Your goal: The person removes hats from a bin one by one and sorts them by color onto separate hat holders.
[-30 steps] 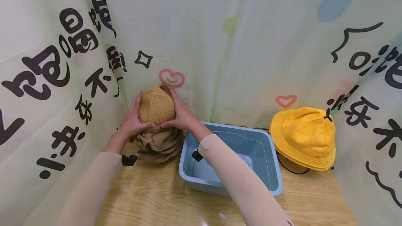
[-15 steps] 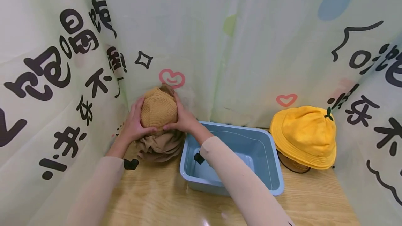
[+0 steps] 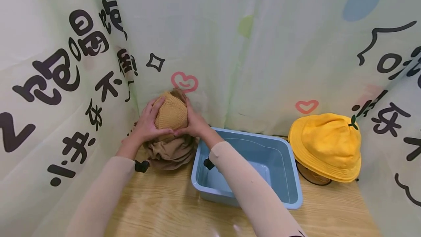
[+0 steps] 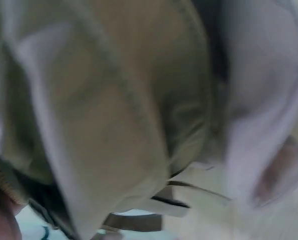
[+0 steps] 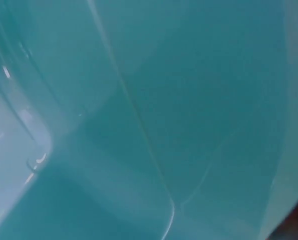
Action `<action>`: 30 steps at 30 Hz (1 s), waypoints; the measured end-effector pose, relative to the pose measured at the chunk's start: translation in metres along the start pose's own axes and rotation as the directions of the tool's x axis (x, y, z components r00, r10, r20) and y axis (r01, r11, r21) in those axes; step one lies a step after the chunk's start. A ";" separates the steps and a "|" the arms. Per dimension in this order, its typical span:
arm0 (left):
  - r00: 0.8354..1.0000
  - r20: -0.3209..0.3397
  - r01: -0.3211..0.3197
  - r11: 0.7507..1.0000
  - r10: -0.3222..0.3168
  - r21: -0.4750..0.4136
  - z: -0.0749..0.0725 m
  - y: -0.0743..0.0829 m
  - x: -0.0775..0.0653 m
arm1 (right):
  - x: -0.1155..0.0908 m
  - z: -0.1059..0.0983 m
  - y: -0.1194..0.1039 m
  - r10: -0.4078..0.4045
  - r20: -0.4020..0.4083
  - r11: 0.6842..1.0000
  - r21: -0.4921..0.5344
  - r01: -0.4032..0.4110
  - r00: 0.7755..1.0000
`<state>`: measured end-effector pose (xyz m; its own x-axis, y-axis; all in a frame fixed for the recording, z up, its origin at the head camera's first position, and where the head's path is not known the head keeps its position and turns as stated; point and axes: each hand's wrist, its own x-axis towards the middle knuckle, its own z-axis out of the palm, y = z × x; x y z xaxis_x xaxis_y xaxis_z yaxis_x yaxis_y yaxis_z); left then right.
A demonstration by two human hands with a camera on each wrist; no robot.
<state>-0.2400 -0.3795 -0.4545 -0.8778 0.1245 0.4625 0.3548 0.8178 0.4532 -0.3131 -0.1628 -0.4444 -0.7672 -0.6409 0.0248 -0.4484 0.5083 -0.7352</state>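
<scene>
A tan knitted hat sits on top of a heap of crumpled brown cloth hats in the back left corner. My left hand holds its left side, fingers over the upper edge and thumb across the front. From the other side my right hand grips it, the two thumbs nearly meeting at its lower front. A brown flap shows behind the knit. Blurred khaki cloth fills most of the left wrist view. The right wrist view shows only the inside of the blue bin, with no fingers visible.
The blue plastic bin stands right of the heap, beneath my right forearm. Right of it a yellow bucket hat with a green sprout rests on something brown. A printed curtain encloses the wooden surface.
My left fingers have slid further over the knitted hat's upper left side. The right hand stays at its right side. The head view has shifted slightly.
</scene>
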 end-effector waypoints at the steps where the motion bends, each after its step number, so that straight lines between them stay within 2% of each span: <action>1: 1.000 -0.010 0.000 1.000 0.000 -0.002 0.003 0.000 -0.003 | 0.000 0.002 0.001 0.016 0.011 1.000 -0.007 -0.016 1.000; 5: 0.997 -0.076 -0.008 1.000 0.007 -0.009 0.015 -0.004 -0.013 | 0.001 0.008 0.005 0.040 0.035 0.999 -0.033 -0.039 0.999; 8: 0.996 -0.092 -0.021 1.000 0.020 -0.012 0.016 -0.005 -0.012 | 0.001 0.003 0.005 0.039 0.051 0.999 -0.036 -0.038 0.998; 10: 0.997 -0.073 -0.041 0.999 0.039 -0.013 0.009 -0.003 -0.007 | 0.000 -0.003 0.004 -0.003 0.042 1.000 -0.021 0.004 0.999; 14: 0.998 -0.025 -0.064 0.998 0.065 0.021 -0.011 -0.001 0.000 | 0.002 -0.012 -0.002 -0.154 -0.012 0.988 0.029 0.154 0.988; 16: 0.998 -0.004 -0.065 0.997 0.065 0.033 -0.016 -0.001 0.002 | 0.003 -0.013 -0.006 -0.184 -0.022 0.983 0.023 0.184 0.983; 18: 0.998 0.025 -0.054 0.998 0.053 0.037 -0.017 -0.001 0.003 | 0.003 -0.013 -0.009 -0.147 -0.007 0.989 0.000 0.147 0.989; 20: 0.998 0.048 -0.037 0.999 0.036 0.019 -0.014 -0.001 0.002 | 0.002 -0.011 -0.009 -0.077 0.007 0.996 -0.036 0.077 0.997; 23: 0.998 0.055 -0.004 1.000 0.004 -0.016 -0.008 -0.003 -0.001 | 0.002 -0.005 -0.006 -0.013 0.002 0.999 -0.048 0.013 1.000; 28: 0.998 0.054 0.026 0.997 -0.022 -0.068 -0.002 -0.007 -0.005 | 0.002 0.002 0.002 -0.002 0.001 0.999 -0.049 0.002 1.000; 30: 0.998 0.064 0.027 0.998 -0.024 -0.048 -0.004 -0.006 -0.004 | 0.001 0.000 0.002 -0.018 0.004 0.999 -0.038 0.018 1.000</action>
<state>-0.2374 -0.3874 -0.4557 -0.9049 0.1405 0.4018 0.3459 0.7930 0.5015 -0.3148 -0.1629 -0.4459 -0.7573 -0.6521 0.0358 -0.4795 0.5180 -0.7083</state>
